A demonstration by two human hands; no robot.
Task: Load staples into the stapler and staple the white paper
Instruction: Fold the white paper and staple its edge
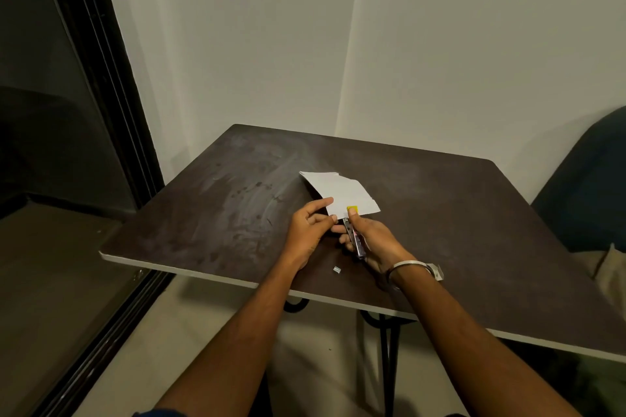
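With the left hand [310, 225] pinching the near edge of the white paper [342, 195] above the table [210, 206], the right hand [367, 239], closed around the stapler [354, 237], should press squarely with its thumb while the paper stays flat in the mouth.

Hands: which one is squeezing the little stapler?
The right hand, the one wearing a silver bracelet, grips the small stapler with the yellow tip. The left hand only pinches the white paper.

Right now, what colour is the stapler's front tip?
Yellow: the stapler tip sits on the paper edge. Head view.
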